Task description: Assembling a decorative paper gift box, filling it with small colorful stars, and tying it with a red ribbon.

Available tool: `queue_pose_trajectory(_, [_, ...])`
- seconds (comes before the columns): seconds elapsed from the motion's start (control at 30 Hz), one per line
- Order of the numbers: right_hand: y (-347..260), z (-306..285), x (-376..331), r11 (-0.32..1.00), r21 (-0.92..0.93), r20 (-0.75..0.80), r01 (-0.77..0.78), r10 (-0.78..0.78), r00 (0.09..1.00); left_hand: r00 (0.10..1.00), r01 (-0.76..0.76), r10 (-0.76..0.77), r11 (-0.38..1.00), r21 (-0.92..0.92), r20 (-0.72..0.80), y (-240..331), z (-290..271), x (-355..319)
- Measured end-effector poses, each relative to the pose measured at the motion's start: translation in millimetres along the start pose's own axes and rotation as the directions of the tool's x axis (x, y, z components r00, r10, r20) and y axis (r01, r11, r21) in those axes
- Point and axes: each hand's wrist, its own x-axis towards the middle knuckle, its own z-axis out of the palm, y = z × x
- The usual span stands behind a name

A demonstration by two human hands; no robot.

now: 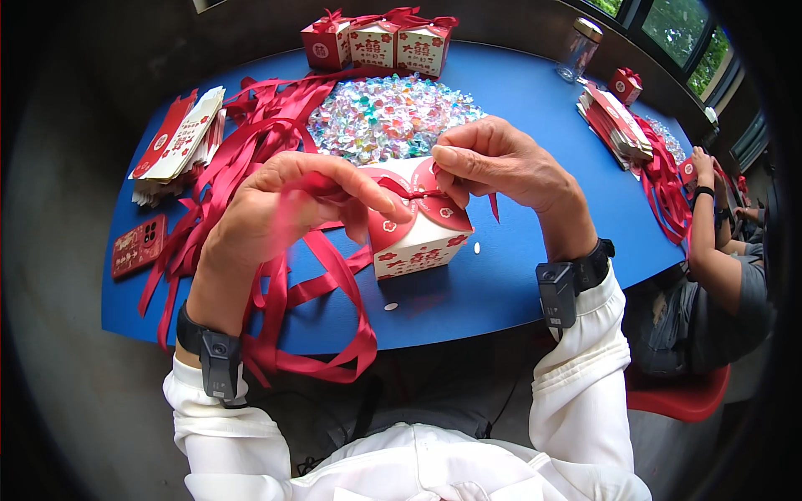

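Observation:
In front of me stands a white and red paper gift box (422, 246), its scalloped top flaps folded together. A dark red ribbon (407, 194) crosses the top with a knot in the middle. My left hand (296, 204) is closed on the ribbon left of the knot, and its long loose length hangs down past the table's front edge. My right hand (501, 163) pinches the ribbon at the right, a short end dangling below the fingers. Part of the left hand's ribbon is smeared by motion.
Behind the box lies a heap of shiny wrapped candies (388, 113). Finished boxes (373, 43) stand at the back. Flat boxes (180, 142), loose ribbons (251, 142) and a red phone (139, 246) lie left. A jar (578, 50) stands back right; another person (710, 242) sits right.

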Motion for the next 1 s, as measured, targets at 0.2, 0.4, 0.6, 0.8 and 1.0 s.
queue_pose_trajectory(0.2, [-2, 0, -1, 1.0, -0.003, 0.007, 0.007, -0.007, 1.0, 0.993, 0.008, 0.013, 0.984, -0.177, 0.116, 2, 1, 1])
queue_pose_trajectory(0.4, [-2, -1, -2, 1.0, 0.002, 0.027, -0.001, 0.001, 1.0, 0.995, 0.017, 0.02, 0.927, -0.374, 0.097, -15, -6, 2])
queue_pose_trajectory(0.6, [-3, 2, -1, 1.0, -0.015, 0.024, 0.001, -0.001, 1.0, 0.685, -0.141, 0.2, 0.98, -0.142, 0.701, 7, -18, 12])
queue_pose_trajectory(0.8, [-2, 4, -2, 0.998, -0.062, 0.001, 0.002, -0.002, 1.0, 0.685, -0.232, 0.382, 0.922, -0.312, 0.62, 35, -21, -8])
queue_pose_trajectory(1.0, [-1, 6, -2, 0.999, -0.042, -0.008, 0.002, -0.002, 1.0, 0.929, -0.186, 0.288, 0.905, 0.382, -0.231, 27, -13, -20])
